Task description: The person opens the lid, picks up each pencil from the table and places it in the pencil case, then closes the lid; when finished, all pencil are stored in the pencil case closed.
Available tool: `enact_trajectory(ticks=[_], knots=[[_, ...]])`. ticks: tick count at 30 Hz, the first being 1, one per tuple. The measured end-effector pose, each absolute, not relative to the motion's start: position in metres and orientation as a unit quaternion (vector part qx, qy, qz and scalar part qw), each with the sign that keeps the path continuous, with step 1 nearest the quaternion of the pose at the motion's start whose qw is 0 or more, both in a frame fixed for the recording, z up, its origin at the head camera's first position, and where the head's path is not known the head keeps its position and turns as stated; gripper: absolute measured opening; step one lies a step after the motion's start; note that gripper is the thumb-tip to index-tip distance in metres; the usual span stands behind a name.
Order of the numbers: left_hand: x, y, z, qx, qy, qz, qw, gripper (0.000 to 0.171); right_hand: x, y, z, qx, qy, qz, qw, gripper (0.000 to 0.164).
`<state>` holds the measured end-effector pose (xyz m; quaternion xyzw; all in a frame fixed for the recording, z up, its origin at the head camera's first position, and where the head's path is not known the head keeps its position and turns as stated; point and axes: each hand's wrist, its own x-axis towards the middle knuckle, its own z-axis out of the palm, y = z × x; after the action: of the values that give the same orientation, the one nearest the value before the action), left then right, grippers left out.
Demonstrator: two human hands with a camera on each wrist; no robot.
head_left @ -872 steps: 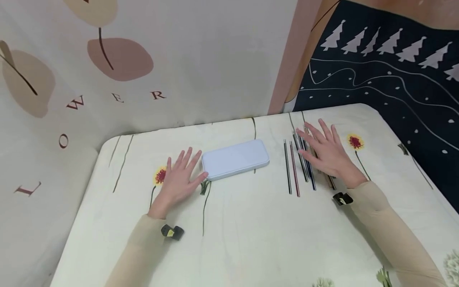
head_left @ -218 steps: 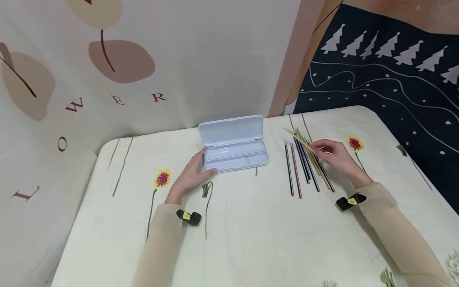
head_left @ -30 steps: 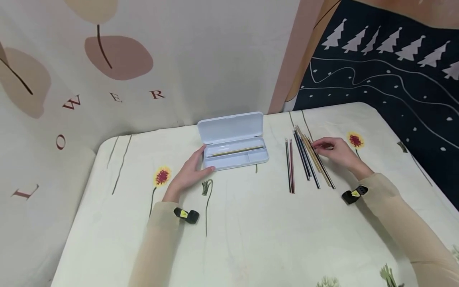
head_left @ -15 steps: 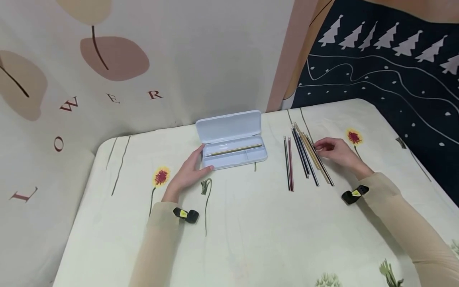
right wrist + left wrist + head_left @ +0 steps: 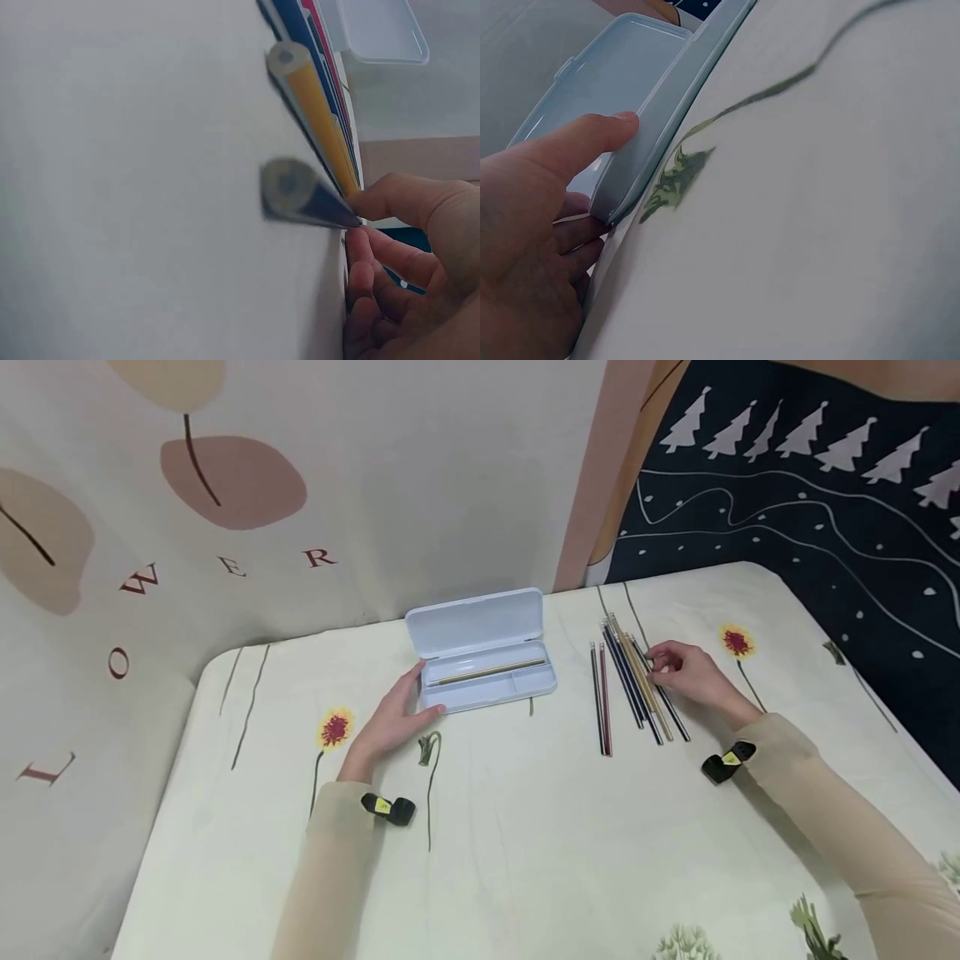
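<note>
A light blue pencil case point(image 5: 472, 696) lies with its lid point(image 5: 476, 621) raised, and one gold-and-dark pencil point(image 5: 487, 672) rests inside. My left hand point(image 5: 393, 714) holds the case's left end, thumb on the front wall and fingers round the side, as the left wrist view shows. At the right edge of the loose pencils, my right hand point(image 5: 693, 677) pinches a dark pencil point(image 5: 675, 714) between thumb and forefinger. In the right wrist view, that dark pencil's end point(image 5: 289, 187) points at the camera, beside a yellow pencil point(image 5: 315, 97).
Several loose pencils lie right of the case: dark blue ones point(image 5: 624, 675), gold ones point(image 5: 651, 687), and a red one point(image 5: 604, 702) beside a dark green one point(image 5: 597, 702). A white flowered cloth point(image 5: 510, 827) covers the table. Curtains point(image 5: 450, 485) hang behind it.
Earlier the case was closed; later my right hand held a gold pencil, and one now lies inside. Within the last second, the dark pencil has come apart from the gold ones.
</note>
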<state>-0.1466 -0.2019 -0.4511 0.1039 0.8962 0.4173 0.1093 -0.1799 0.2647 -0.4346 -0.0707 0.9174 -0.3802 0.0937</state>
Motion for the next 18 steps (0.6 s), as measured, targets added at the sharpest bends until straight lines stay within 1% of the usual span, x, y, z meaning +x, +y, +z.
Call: enact_trajectory(ticks=[7,13,18], knots=[[-0.1457,-0.2018,-0.4531,0.104,0.896,0.418,0.106,0.086,-0.1793,0.2601,-0.4333,-0.123,0.917,-0.364,0.107,0.034],[-0.1445,-0.2017,-0.4519,0.102,0.899,0.413,0.105,0.086,-0.1800,0.2591,-0.4316,-0.129,0.918,-0.356,0.116,0.034],[-0.1437,-0.2007,-0.4494,0.103,0.899,0.413,0.103,0.086,-0.1808,0.2641,-0.4321,-0.137,0.914,-0.369,0.097,0.032]])
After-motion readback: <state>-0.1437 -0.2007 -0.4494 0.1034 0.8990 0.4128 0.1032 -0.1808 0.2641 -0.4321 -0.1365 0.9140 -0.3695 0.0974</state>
